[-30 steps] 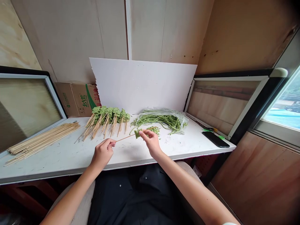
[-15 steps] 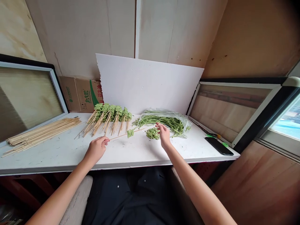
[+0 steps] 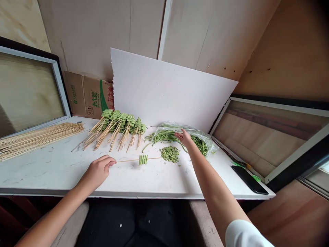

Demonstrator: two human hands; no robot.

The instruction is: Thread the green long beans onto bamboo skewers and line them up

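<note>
My left hand (image 3: 99,168) pinches one end of a thin wooden skewer (image 3: 128,160). Several short green bean pieces (image 3: 143,160) are threaded side by side along its middle. The skewer's far tip reaches the pile of cut bean pieces (image 3: 170,153) on the table. My right hand (image 3: 184,136) is over the long green beans (image 3: 164,136), which lie partly inside a clear plastic bag (image 3: 177,126). Its fingers are stretched out and apart, and I see nothing held in them. Whether they touch the beans or the bag I cannot tell.
Finished bean skewers (image 3: 120,123) are stacked at the back left of the white table (image 3: 123,181). Bare skewers (image 3: 38,137) lie at the far left. A cardboard box (image 3: 88,96) and a white board (image 3: 167,89) stand behind. At the right rests a black phone (image 3: 249,179).
My right hand has moved from the cut pile back toward the bagged beans, and its fingers have spread. My left hand still holds the skewer, now lower in view. The camera has shifted.
</note>
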